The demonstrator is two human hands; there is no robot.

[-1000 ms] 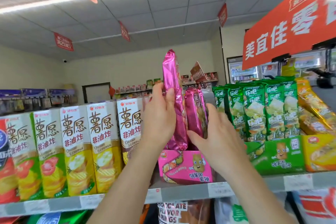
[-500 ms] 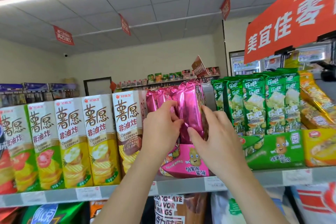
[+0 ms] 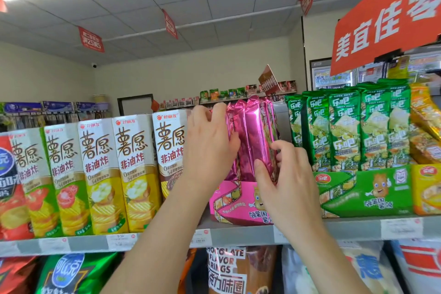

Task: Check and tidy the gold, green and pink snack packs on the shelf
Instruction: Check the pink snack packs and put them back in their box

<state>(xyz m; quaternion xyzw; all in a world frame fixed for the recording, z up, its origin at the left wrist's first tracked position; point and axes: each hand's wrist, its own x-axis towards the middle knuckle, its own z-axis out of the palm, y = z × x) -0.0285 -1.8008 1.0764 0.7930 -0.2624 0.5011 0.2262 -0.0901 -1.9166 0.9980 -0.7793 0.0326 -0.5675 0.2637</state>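
Several shiny pink snack packs [image 3: 253,136] stand upright in a pink display box [image 3: 235,205] on the shelf. My left hand [image 3: 207,148] lies against the left side of the row, its fingers stretched up to the pack tops and its thumb on a pack front. My right hand [image 3: 286,186] pinches the front right pink pack, thumb on its face and fingers curled round its right edge. To the right, green packs [image 3: 346,131] stand in a green box [image 3: 372,191]. Gold packs [image 3: 424,124] lean in a gold box [image 3: 427,188] at the frame edge.
Tall white and yellow chip cartons [image 3: 100,174] fill the shelf to the left of the pink box. The grey shelf edge [image 3: 238,236] carries price labels. Bagged snacks [image 3: 229,270] sit on the shelf below. A red hanging sign [image 3: 386,19] is overhead at the right.
A second ago my left hand held one pink pack high above the row. That pack now stands in the box with the others, and both hands are closed in around the row.
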